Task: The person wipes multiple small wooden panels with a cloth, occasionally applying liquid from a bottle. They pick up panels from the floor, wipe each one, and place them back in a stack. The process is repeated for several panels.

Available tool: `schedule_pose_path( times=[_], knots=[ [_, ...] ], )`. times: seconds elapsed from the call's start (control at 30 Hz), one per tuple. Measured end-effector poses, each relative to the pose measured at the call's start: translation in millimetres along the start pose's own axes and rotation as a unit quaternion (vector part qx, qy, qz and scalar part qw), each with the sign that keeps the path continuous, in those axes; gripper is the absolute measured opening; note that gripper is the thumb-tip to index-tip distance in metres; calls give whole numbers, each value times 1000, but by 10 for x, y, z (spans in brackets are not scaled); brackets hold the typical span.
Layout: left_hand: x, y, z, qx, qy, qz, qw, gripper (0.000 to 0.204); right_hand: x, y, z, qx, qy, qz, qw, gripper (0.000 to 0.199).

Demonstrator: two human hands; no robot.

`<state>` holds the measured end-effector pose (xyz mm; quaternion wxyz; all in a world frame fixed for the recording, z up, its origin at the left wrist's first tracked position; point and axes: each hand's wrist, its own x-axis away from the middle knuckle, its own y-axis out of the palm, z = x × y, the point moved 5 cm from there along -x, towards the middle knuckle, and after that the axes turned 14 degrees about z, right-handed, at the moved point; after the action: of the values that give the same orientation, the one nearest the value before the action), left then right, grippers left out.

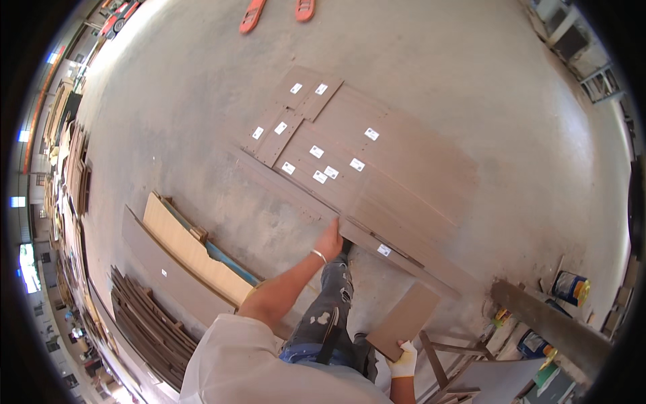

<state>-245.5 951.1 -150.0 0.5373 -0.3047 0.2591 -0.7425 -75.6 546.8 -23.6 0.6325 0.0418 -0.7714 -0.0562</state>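
Brown wood-grain panels (404, 168) lie side by side on the floor in front of me, several bearing small white labels. Along their near side runs a long narrow brown board (383, 248). My left hand (328, 240), bare with a white band at the wrist, is closed at this board's edge, its fingertips partly hidden. Low on the right, my right hand (404, 361) wears a white and yellow glove. It grips the lower end of a short, flat brown board (406, 320), tilted beside my leg and apart from the laid-out panels.
To the left lie a long brown panel (168, 273), a pale board (188, 246) and stacked dark strips (145, 313). A brown beam (552, 330) and paint buckets (570, 287) stand at the lower right. Orange forks (252, 17) rest on the far floor.
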Motion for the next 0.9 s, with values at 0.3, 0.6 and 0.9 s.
schedule_pose_path(
  times=[0.3, 0.6, 0.9],
  knots=[
    [-2319, -100, -1928, -346, 47, 41, 936, 74, -692, 1643, 217, 223, 21, 49, 973, 58],
    [-2795, 170, -2523, -310, 57, 119, 941, 76, -2168, 2772, 442, 425, -211, 11, 880, 73],
    [-3008, 154, -2662, -319, 59, 111, 939, 65, -3114, 4529, 1390, 668, -478, 127, 556, 100]
  ],
)
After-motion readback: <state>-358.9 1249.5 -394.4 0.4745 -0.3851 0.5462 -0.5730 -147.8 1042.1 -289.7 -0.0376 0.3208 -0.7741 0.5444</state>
